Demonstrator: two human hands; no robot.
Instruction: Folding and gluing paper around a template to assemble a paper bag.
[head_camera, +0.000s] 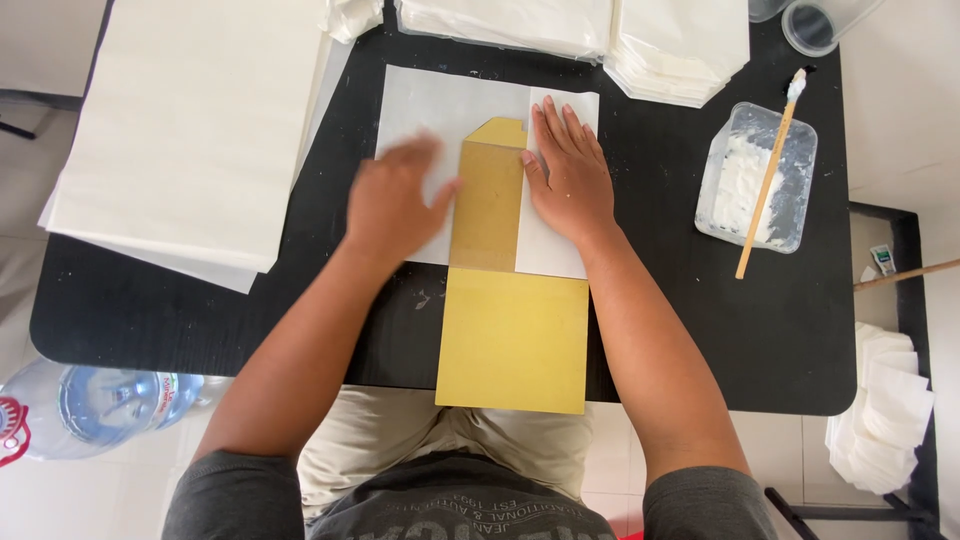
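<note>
A yellow card template (510, 335) is lying in the middle of the black table (160, 300), sticking out over the near edge. Its thin top part is sitting on a white paper sheet (440, 100) — one side is folded over. The right hand (567, 175) is pressing flat on that fold, fingers together. The left hand (392, 200) is lying open and flat, blurry. Near the right edge, a clear tub of white glue (757, 180) is holding a stick brush (768, 180).
</note>
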